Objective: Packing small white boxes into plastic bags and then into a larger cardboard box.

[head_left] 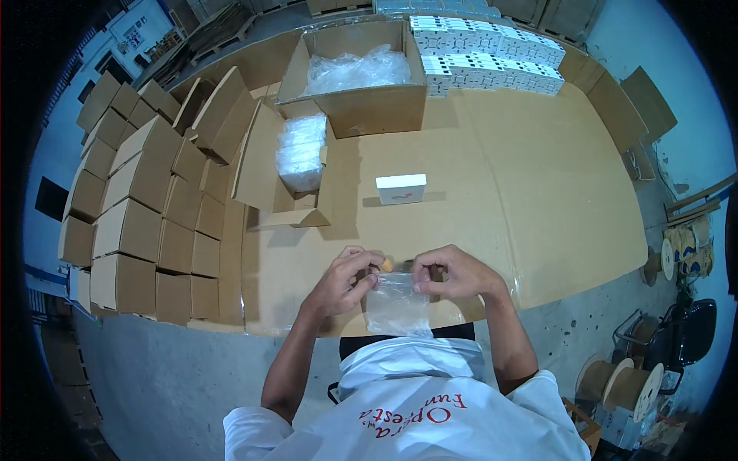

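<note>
The left hand (347, 283) pinched a clear, filmy, squarish bag (398, 309) at four o'clock; the right hand (455, 273), at eight.

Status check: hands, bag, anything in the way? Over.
Left hand and right hand pinching clear bag near upper corners. Bag looks flat. White box beyond it, not between hands.

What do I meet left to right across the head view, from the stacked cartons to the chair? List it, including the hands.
Stacked cartons → left hand → clear bag → right hand → black chair.
</note>
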`<action>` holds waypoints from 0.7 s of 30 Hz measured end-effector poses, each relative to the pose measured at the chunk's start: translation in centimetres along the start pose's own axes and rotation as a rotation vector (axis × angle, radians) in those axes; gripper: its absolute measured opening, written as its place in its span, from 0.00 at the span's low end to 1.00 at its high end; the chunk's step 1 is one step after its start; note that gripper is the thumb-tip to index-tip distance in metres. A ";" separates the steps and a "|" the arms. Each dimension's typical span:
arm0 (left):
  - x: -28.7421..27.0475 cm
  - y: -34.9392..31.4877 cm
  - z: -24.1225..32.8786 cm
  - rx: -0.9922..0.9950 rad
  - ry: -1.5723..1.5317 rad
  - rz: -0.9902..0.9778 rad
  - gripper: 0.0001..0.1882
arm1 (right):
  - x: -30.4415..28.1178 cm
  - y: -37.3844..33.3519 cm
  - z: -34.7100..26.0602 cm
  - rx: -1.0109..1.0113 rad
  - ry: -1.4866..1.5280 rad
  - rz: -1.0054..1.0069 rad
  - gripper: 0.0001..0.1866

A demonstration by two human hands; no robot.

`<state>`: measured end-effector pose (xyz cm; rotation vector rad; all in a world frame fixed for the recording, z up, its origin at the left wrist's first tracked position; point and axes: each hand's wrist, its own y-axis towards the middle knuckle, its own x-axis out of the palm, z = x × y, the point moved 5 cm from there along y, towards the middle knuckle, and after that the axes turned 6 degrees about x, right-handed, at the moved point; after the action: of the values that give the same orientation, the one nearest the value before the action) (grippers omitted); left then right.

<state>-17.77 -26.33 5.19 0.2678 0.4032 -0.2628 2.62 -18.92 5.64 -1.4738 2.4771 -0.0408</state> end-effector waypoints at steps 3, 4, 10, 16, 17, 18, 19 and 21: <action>-0.4 -0.5 -0.9 -0.097 -0.108 0.111 0.15 | 0.1 0.5 0.3 0.026 -0.040 0.035 0.08; -0.5 -0.2 -0.4 -0.055 0.017 0.086 0.16 | 0.1 0.5 0.4 0.065 -0.039 0.044 0.07; -1.2 0.4 0.5 0.002 0.246 -0.001 0.19 | 0.0 1.9 -0.5 -0.067 -0.193 0.092 0.09; -1.2 -0.5 1.6 0.086 0.207 0.267 0.42 | -0.1 2.6 -1.7 -0.086 -0.162 0.190 0.08; -1.3 -1.2 1.2 0.009 -0.004 0.431 0.50 | 0.0 2.8 -1.7 -0.085 -0.164 0.191 0.08; -0.8 -2.0 0.6 0.011 -0.006 0.431 0.50 | 0.1 2.9 -1.9 -0.153 -0.172 0.219 0.08; -0.3 -3.2 -0.8 -0.067 -0.115 0.441 0.54 | 0.2 3.0 -2.4 -0.226 -0.179 0.241 0.07; 0.1 -4.8 -2.9 -0.142 -0.226 0.450 0.58 | 0.1 3.5 -2.8 -0.244 -0.199 0.232 0.07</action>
<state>-20.10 -29.91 1.63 0.1803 0.1292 0.1768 -1.09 -17.66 7.79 -1.1941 2.5362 0.4435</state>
